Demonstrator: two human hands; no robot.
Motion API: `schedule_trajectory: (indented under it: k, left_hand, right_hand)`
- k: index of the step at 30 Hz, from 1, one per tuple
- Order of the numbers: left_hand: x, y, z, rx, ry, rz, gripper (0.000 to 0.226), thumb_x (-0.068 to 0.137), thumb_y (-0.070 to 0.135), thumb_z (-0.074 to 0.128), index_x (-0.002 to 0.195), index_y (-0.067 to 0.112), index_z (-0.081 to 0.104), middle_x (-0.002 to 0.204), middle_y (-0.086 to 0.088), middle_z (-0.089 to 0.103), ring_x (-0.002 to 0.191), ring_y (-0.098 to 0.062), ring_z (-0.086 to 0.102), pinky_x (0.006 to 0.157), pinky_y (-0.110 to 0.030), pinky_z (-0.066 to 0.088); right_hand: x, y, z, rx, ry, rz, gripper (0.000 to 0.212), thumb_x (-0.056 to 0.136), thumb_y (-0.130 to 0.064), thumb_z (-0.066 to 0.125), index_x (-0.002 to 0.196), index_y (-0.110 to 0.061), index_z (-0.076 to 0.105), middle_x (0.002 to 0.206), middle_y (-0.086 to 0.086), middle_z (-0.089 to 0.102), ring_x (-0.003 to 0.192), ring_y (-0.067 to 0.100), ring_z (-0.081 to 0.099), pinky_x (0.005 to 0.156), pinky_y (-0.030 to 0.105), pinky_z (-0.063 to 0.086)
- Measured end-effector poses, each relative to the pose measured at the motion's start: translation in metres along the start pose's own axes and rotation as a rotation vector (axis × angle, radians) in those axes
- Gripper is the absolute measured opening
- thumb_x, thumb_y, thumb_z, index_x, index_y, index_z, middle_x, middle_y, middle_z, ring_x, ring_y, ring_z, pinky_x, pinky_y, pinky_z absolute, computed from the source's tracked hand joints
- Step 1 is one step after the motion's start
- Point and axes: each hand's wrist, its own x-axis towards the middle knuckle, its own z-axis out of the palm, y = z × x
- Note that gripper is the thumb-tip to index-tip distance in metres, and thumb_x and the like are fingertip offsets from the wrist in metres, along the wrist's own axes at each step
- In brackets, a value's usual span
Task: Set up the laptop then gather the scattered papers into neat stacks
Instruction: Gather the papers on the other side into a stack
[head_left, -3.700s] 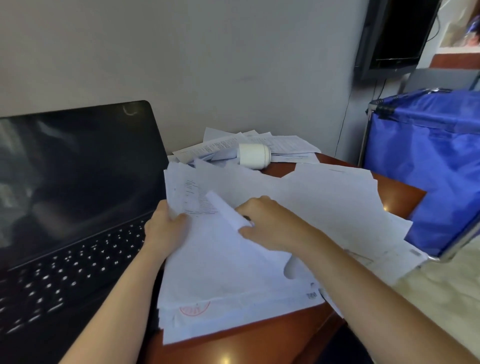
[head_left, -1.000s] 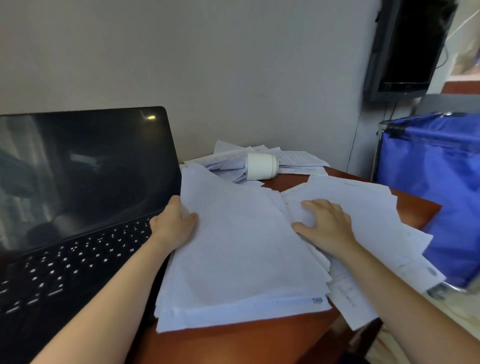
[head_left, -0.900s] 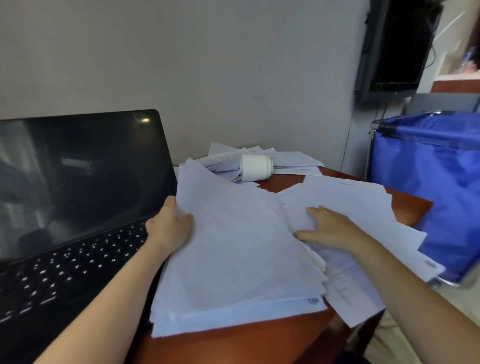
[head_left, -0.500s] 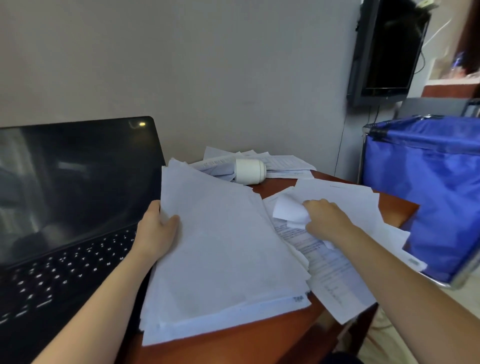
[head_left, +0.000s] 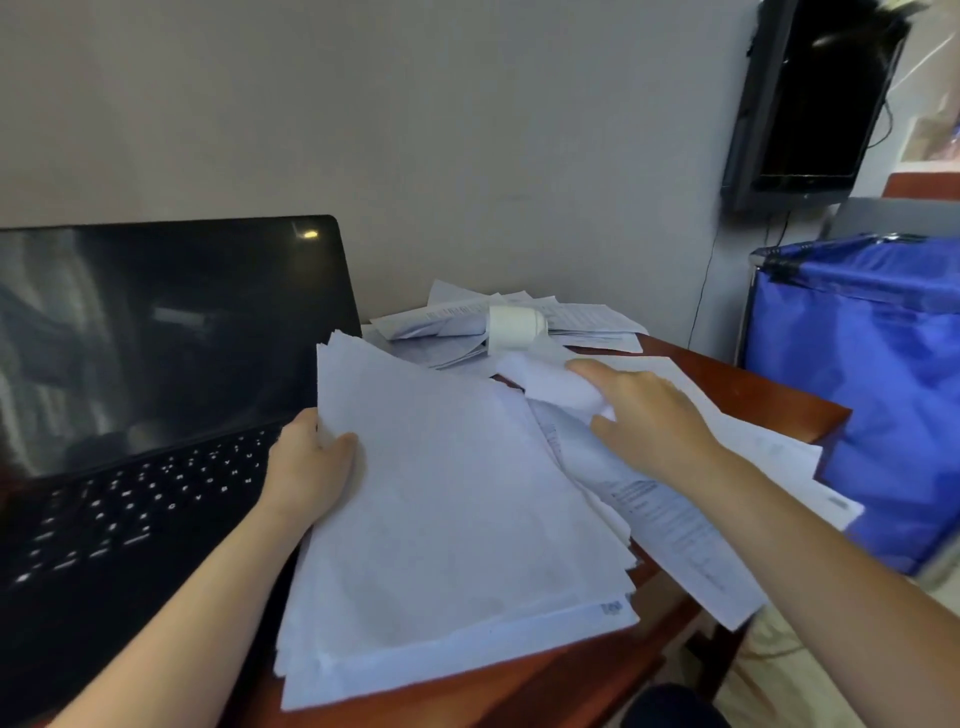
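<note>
The black laptop (head_left: 156, 374) stands open at the left with a dark screen. Next to it lies a thick stack of white papers (head_left: 457, 519); my left hand (head_left: 309, 467) grips its left edge, thumb on top. My right hand (head_left: 644, 415) pinches a curled white sheet (head_left: 558, 387) lifted off the loose papers (head_left: 675, 514) spread at the right. More scattered papers (head_left: 447, 332) lie at the back by the wall.
A white cylindrical container (head_left: 514, 325) lies on its side on the back papers. The brown wooden table (head_left: 753, 400) ends at the right beside a blue fabric bin (head_left: 872, 374). A dark monitor (head_left: 815, 98) hangs on the wall above.
My right hand went from lying flat on the loose right-hand papers to pinching one sheet and lifting it up and back. My left hand kept its hold on the stack.
</note>
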Motion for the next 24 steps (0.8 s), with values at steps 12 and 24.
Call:
schedule_trajectory:
  k: [12,24]
  left_hand:
    - [-0.001,-0.005,0.002,0.006,0.035,0.058,0.007,0.09,0.013,0.054,0.095,0.009,0.051,0.093,-0.005,0.055,0.087,-0.025,0.049,0.074,-0.032,0.035]
    - [-0.001,-0.007,-0.004,-0.017,0.015,0.04,0.019,0.088,0.016,0.058,0.103,0.004,0.057,0.095,-0.008,0.059,0.089,-0.03,0.056,0.076,-0.036,0.043]
  right_hand:
    - [-0.002,0.041,0.015,0.041,-0.638,0.024,0.041,0.082,-0.058,0.057,0.109,-0.026,0.055,0.104,-0.006,0.059,0.095,0.018,0.055,0.081,0.032,0.046]
    - [0.015,0.054,0.021,-0.276,-0.364,-0.072,0.047,0.089,-0.005,0.05,0.132,-0.023,0.042,0.104,0.013,0.06,0.088,0.028,0.053,0.066,0.033,0.04]
